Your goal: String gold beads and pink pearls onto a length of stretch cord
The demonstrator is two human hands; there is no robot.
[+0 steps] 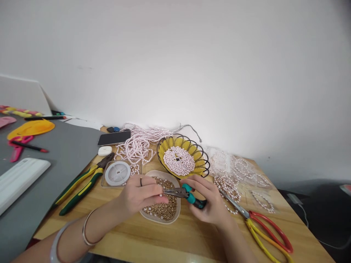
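My right hand (210, 202) is closed on small pliers with teal handles (189, 194); their jaws point left over a shallow dish of gold beads (161, 211). My left hand (141, 193), with a ring on one finger and bracelets on the wrist, pinches something tiny at the plier tips above the dish. Behind the dish stands a black wire basket with a yellow liner (192, 148), heaped with pale pink pearls (178, 160).
Large green-yellow pliers (82, 182) and a spool of clear cord (117, 173) lie left. Pearl strands (138, 144), a phone (114, 138) and an earbud case (105, 150) sit behind. Red-yellow scissors (260, 224) and bagged pearls (241, 171) lie right. A grey mat (55, 153) with tools covers the left.
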